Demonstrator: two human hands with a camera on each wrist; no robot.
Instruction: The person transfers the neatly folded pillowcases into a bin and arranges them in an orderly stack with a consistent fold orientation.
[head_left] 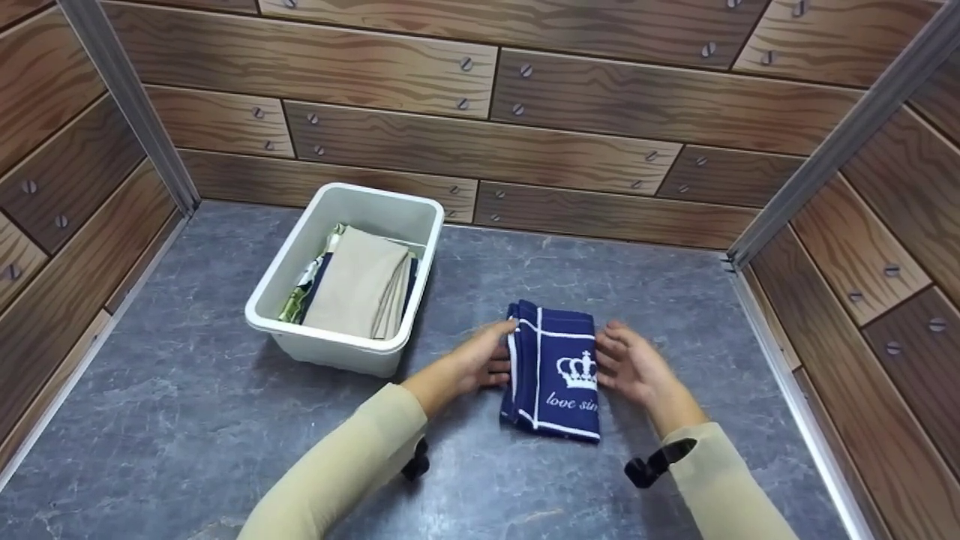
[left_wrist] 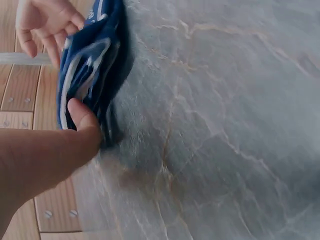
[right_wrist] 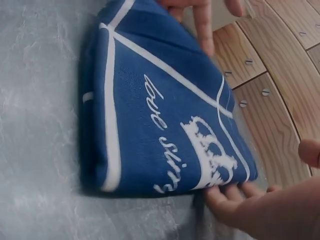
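A folded navy blue cloth (head_left: 566,375) with white lines, a white crown and white lettering lies between both hands. Along its left edge is my left hand (head_left: 480,364), fingertips at the layered folds. On the opposite edge, my right hand (head_left: 637,367) has its fingertips against the side, just beside the crown. In the right wrist view the right fingers (right_wrist: 227,200) meet the cloth's edge, with the thumb held apart. The left wrist view shows the stacked layers (left_wrist: 92,75) of the cloth beside the left hand; some left fingers are hidden there.
To the left stands a white plastic bin (head_left: 262,315) holding a folded beige cloth (head_left: 356,277) on top of green-patterned and dark cloths. Wood-patterned walls (head_left: 585,157) enclose the grey marbled surface (head_left: 180,420) at the back and sides.
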